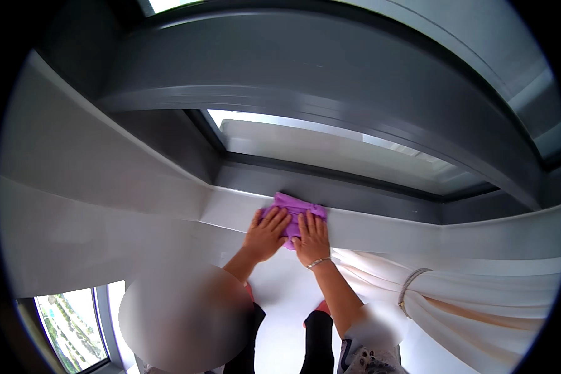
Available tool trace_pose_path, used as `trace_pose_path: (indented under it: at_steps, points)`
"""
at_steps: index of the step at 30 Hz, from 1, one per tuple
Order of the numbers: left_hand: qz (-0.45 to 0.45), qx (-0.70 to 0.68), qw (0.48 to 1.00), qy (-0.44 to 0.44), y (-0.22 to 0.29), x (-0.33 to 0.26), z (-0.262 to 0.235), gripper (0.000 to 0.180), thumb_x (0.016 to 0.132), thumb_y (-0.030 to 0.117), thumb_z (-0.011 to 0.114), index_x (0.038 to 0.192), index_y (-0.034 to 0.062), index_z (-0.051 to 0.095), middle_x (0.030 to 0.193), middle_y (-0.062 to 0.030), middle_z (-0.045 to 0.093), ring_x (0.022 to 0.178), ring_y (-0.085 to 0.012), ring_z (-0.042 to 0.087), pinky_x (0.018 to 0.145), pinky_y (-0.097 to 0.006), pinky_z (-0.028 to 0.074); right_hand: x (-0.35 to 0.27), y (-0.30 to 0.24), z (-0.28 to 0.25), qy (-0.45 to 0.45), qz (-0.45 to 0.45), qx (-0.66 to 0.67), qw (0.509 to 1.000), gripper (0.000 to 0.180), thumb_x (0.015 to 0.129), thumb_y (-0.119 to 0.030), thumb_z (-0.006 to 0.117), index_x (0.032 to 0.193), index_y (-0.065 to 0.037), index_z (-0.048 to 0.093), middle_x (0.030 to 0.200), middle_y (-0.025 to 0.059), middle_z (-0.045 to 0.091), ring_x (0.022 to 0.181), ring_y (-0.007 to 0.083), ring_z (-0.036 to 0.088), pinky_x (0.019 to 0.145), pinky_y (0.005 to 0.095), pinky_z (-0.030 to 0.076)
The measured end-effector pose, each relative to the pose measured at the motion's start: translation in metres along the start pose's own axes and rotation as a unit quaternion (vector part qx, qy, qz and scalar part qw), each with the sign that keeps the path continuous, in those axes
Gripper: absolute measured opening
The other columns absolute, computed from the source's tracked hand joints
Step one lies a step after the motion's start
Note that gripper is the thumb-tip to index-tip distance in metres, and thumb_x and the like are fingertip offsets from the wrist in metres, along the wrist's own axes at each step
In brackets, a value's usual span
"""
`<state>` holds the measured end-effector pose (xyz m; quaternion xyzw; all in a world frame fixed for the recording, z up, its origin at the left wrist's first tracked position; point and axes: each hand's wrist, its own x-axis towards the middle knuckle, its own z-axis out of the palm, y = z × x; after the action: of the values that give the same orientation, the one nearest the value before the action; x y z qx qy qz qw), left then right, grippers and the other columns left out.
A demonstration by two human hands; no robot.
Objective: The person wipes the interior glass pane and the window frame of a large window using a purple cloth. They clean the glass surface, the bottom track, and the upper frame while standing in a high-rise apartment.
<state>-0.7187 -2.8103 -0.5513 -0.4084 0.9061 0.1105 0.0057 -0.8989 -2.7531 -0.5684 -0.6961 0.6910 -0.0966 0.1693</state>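
White windowsill (380, 225) runs across under a dark grey window frame (330, 187), and that sill is the landmark for everything else. Sitting right on its top edge, close to the frame, is a purple cloth (295, 207). Both hands are flat on it: left hand (267, 234) on the cloth's left half, right hand (311, 239) on the right half, fingers spread wide and pressing down, not curled around anything. Right wrist has a thin silver bracelet (318, 262). Below the sill on the right hangs a cream curtain (480, 305), gathered by a metal tieback ring (410, 283).
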Motion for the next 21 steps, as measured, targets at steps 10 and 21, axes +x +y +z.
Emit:
trace_pose_path:
  at_steps: [10, 21]
  points:
    - [-0.077, -0.061, 0.995, -0.012, -0.050, -0.026, -0.029, 0.070, 0.089, 0.042, 0.062, 0.149, 0.0174, 0.039, 0.157, -0.0030, 0.033, 0.148, -0.0252, 0.023, 0.121, -0.049, 0.012, 0.035, -0.061, 0.014, 0.001, -0.048, 0.000, 0.999, 0.070, 0.090, -0.034, 0.058, 0.151, -0.011, 0.032, 0.157, 0.0145, 0.029, 0.141, 0.0365, 0.030, 0.119, 0.0490, 0.019]
    - [-0.012, -0.094, 0.986, 0.136, -0.030, -0.060, 0.011, 0.041, 0.075, 0.004, 0.068, 0.115, 0.0155, 0.069, 0.127, -0.0030, 0.059, 0.120, -0.0274, 0.052, 0.102, -0.045, 0.043, -0.014, -0.028, -0.006, 0.084, -0.182, 0.047, 0.979, 0.036, 0.082, -0.007, 0.060, 0.118, -0.012, 0.063, 0.124, 0.0072, 0.061, 0.106, 0.0258, 0.057, 0.089, 0.0397, 0.048]
